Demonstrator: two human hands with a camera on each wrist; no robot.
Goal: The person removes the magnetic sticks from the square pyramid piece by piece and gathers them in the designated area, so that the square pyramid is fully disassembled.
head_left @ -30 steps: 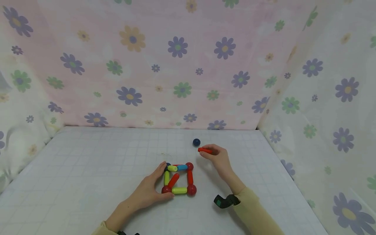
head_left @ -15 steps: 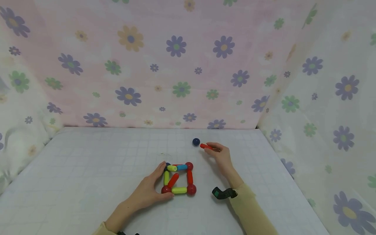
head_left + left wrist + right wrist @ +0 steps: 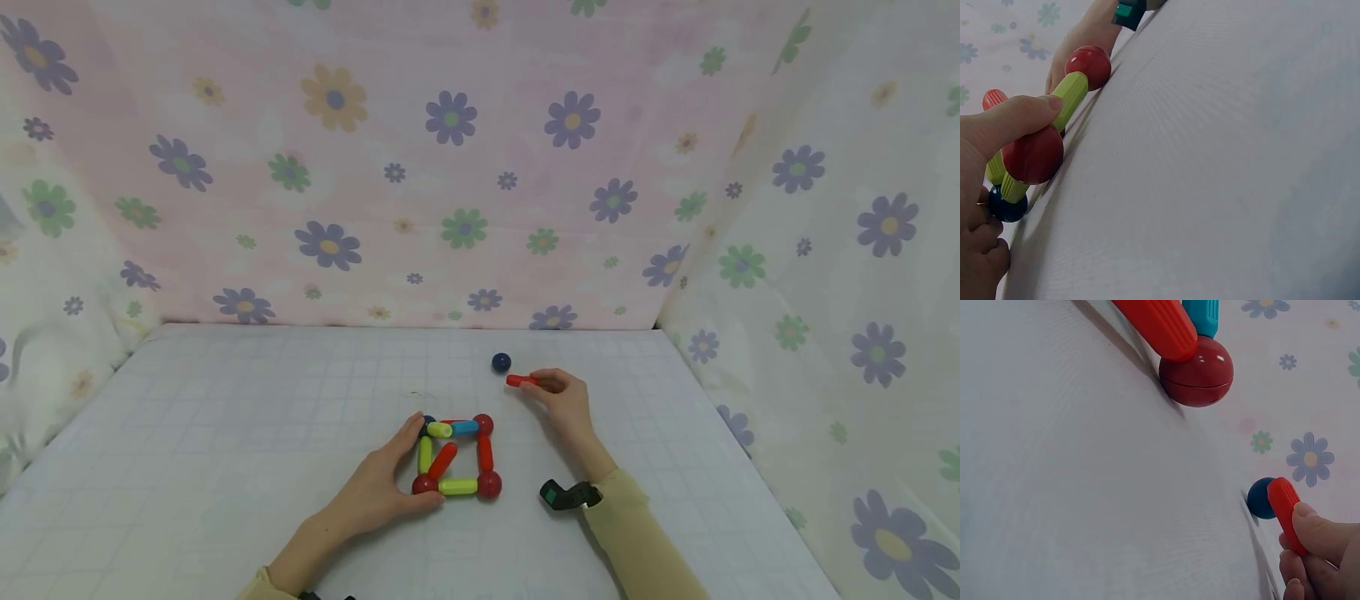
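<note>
My left hand [image 3: 378, 483] holds the left side of a square frame of magnetic rods and balls. Its thumb lies at a red ball [image 3: 424, 484], the fingers reach a dark blue ball [image 3: 1007, 205] at the far corner. Yellow-green rods [image 3: 458, 486], a blue rod [image 3: 465, 427] and red rods [image 3: 485, 452] join the balls; one red rod [image 3: 444, 460] slants up from the near left ball. Between thumb and fingers, my right hand [image 3: 564, 402] pinches a loose red magnetic rod [image 3: 1286, 509] beyond the frame. Near the rod's tip sits a separate dark blue ball [image 3: 501, 362]; whether they touch I cannot tell.
A white, faintly gridded table surface [image 3: 247, 417] lies under everything. Flowered cloth [image 3: 465, 183] stands along the back and both sides. A dark strap device [image 3: 570, 495] is on the right wrist.
The right hand tips the red rod and moves it slightly away, then back toward the person, near the loose blue ball. The left hand and the frame stay in place.
</note>
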